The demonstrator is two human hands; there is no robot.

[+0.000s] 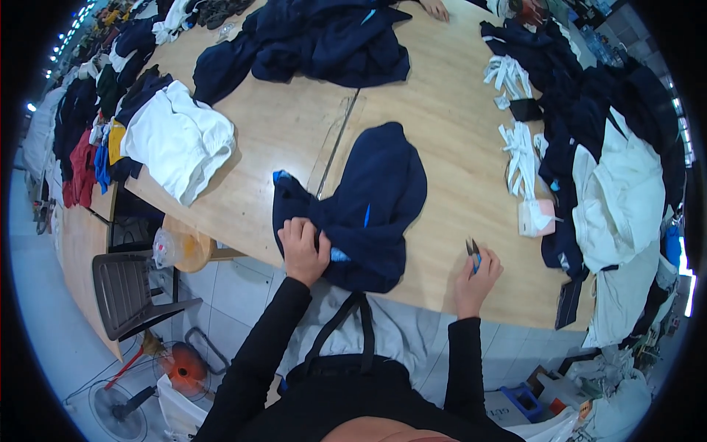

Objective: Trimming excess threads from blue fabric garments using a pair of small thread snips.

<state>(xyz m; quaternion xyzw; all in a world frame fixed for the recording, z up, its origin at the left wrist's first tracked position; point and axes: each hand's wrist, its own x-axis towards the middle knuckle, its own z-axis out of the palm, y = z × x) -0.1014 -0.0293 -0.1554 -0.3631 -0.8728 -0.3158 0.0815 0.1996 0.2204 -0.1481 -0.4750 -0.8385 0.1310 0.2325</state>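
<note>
In the head view, your left hand (303, 249) has its fingers curled over the near-left part of a navy-blue cloth garment with bright blue accents (387, 169), gathering a fold between thumb and fingers. The garment lies rumpled in front of you on the pale wood-topped table (442, 96), at its near edge. Your right hand (479, 278) is closed around small dark-bladed snips with a blue part (473, 256), their tips pointing away from you, well apart from the garment. Left of the garment is a crumpled white cloth garment (180, 140); beyond it sits a heaped navy cloth pile (324, 48) (another person's hand (436, 9) shows at the far edge). To your right are white fabric strips (521, 158) and, just beside them, a small pink-and-white box (536, 218).
</note>
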